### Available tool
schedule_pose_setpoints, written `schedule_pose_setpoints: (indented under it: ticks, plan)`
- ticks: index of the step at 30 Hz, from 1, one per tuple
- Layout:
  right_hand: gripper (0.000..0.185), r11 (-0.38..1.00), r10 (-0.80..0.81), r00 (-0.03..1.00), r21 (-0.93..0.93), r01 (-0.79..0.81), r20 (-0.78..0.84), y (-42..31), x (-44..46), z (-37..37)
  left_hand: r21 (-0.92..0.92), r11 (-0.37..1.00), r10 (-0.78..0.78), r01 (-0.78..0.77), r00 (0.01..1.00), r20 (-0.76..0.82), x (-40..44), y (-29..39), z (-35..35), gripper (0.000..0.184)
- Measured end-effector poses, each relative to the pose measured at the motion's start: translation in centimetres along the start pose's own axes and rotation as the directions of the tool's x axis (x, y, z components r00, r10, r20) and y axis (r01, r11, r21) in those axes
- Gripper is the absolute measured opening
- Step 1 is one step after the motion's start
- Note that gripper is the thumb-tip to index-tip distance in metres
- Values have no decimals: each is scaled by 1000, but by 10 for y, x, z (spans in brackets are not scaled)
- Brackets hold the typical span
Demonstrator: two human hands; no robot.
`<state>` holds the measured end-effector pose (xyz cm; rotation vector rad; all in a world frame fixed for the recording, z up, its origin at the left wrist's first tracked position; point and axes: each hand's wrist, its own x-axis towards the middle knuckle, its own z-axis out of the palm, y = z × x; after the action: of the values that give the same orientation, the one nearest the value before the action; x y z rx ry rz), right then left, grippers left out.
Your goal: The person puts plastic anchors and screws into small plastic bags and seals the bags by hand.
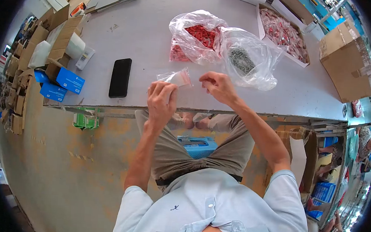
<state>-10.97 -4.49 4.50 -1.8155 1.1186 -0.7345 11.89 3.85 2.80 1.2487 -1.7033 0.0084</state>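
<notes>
My left hand (161, 99) is at the table's front edge, its fingers closed at the near-left end of a small clear plastic zip bag (178, 77) with a pinkish strip along one side. Just right of that bag, my right hand (218, 87) has its thumb and fingers drawn together in a pinch; anything between them is too small to make out. Beyond the hands sits an open clear bag of small red parts (202, 35). Beside it, nearer my right hand, another open bag holds thin metal pieces that look like screws or nails (241, 61).
A black phone (120, 78) lies left of my hands. Blue small boxes (70, 80) and an open carton stand at the left edge. At the back right is a shallow white box of filled packets (282, 33), with a taped cardboard box (344, 60) beside it.
</notes>
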Motion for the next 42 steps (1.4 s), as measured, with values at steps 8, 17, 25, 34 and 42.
schedule_pose_setpoints:
  ticks: [8,17,25,34,42]
  plan:
    - [18,995,-4,998,-104,10,56,3,46,36,65,993,-105,98,989,103,-1,-21,10,14]
    - [22,991,125,991,-57,-123,36,4,58,44,87,990,-116,107,988,107,-2,-23,15,12]
    - [25,964,8,998,-265,7,55,5,59,46,116,990,-94,84,991,90,0,-18,15,13]
    - [15,922,141,990,366,-127,-12,17,46,36,163,981,-116,103,991,72,0,-15,15,14]
    - [14,850,171,985,506,-149,3,21,40,29,192,972,-146,133,988,57,1,-15,17,13]
